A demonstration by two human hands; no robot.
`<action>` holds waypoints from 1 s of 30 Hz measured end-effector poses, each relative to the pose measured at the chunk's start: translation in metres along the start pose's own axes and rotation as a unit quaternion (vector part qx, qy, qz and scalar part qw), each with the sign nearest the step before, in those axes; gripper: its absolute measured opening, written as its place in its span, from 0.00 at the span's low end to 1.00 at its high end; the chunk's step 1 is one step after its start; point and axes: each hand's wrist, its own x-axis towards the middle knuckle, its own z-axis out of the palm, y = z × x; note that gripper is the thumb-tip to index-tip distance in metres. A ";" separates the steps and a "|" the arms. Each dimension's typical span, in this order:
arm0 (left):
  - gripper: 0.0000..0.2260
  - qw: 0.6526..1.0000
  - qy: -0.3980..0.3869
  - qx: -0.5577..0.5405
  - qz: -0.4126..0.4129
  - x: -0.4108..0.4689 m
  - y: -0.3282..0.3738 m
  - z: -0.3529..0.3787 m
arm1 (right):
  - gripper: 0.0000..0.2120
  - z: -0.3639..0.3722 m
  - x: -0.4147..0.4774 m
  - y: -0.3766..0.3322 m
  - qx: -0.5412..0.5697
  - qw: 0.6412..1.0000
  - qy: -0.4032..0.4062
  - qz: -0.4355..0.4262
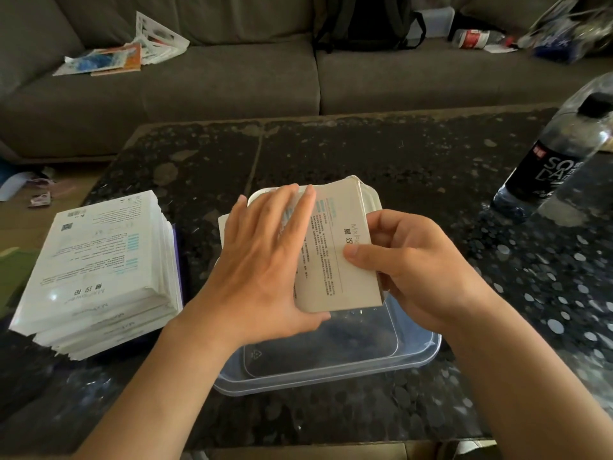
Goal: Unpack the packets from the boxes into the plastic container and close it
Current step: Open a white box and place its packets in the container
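Cardboard box (pixel 335 260) above the plastic container (pixel 331 376): right grip (pixel 408 260) pinches its right edge; left grip (pixel 262 263) presses it, fingers straight.

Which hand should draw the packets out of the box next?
Probably left. The left hand lies flat on the packets protruding from the box; the right hand grips the box.

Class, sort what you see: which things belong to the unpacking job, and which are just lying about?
Job: box, plastic container, stack of packets.
Lying about: bottle, papers, backpack.
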 end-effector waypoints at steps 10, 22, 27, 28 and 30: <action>0.56 0.999 0.042 -0.002 -0.013 0.000 -0.005 -0.001 | 0.07 -0.014 0.001 -0.005 -0.090 0.992 0.061 -0.064; 0.54 0.999 0.045 0.023 0.010 -0.001 -0.003 0.005 | 0.08 -0.017 0.002 0.000 -0.218 0.966 0.043 -0.135; 0.55 0.998 0.048 0.034 0.012 -0.003 -0.002 0.007 | 0.07 -0.012 0.005 0.004 -0.251 0.957 0.038 -0.137; 0.55 0.998 0.048 0.036 0.012 -0.003 -0.002 0.008 | 0.07 -0.011 0.005 0.004 -0.260 0.955 0.033 -0.138; 0.54 0.998 0.050 0.039 0.013 -0.003 -0.003 0.009 | 0.07 -0.010 0.007 0.005 -0.280 0.949 0.026 -0.144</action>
